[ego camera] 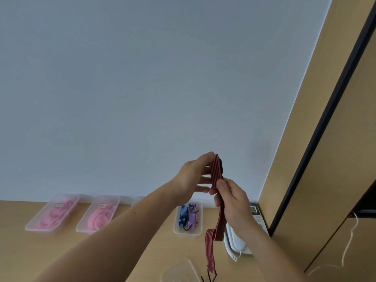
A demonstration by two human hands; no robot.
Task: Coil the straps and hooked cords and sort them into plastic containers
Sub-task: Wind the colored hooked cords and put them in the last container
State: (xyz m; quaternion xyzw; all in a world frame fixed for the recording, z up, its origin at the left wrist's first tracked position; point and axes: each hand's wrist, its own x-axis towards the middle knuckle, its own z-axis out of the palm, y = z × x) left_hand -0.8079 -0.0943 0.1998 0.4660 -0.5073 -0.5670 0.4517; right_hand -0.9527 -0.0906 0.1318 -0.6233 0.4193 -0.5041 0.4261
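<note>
One red strap (216, 172) hangs vertically, gripped by left hand (189, 178) and right hand (234, 202).

Shows a pale grey-blue wall (142, 78) filling most of the view, above a light wooden desk (16, 253). Has a white telephone (236, 241) with a small display lying at the desk's right end, just beside a tan wooden panel (295, 139) edged by a black strip (325, 119). Further right, hangs a thin white cord (356, 221).
</note>
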